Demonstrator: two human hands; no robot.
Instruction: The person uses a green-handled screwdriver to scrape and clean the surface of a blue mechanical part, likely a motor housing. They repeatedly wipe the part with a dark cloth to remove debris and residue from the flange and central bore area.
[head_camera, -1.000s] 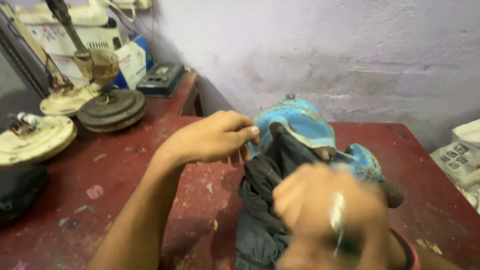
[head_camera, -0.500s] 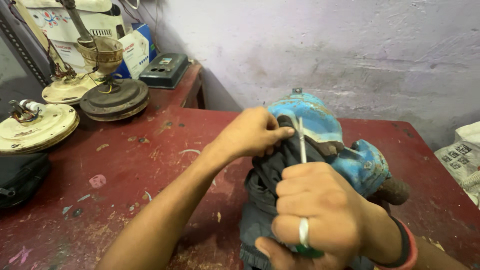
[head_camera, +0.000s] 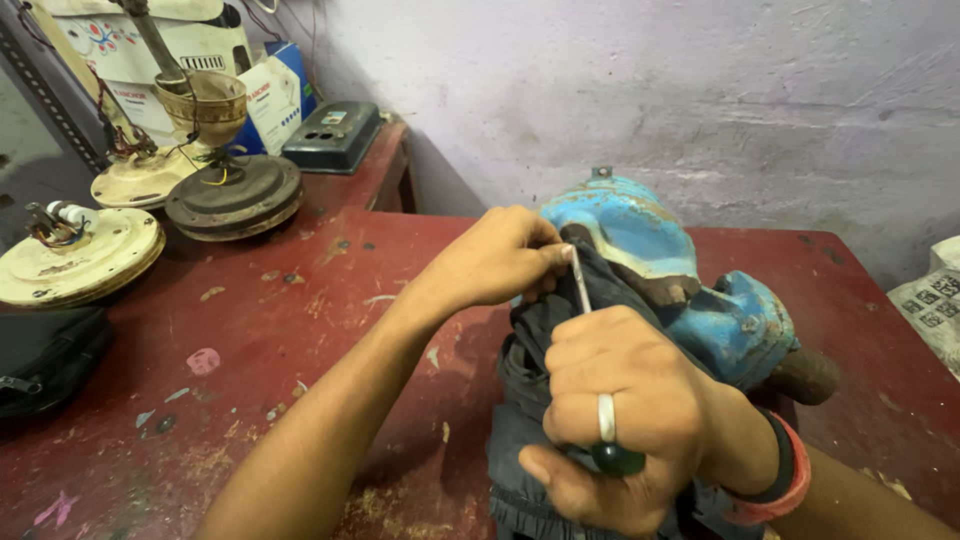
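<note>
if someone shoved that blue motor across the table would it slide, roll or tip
The blue motor looks like thick cast metal, so it is probably heavy and would resist a light shove. Its rounded body and the shaft end sticking out suggest it might rock or roll sideways. The dark cloth bunched against it and the rough red table would likely add drag rather than let it slide.

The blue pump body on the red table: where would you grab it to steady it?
Grip the blue pump body over its rounded top hump, from the far left side. That part is bare; the dark cloth covers the near end and both hands work there.
</note>
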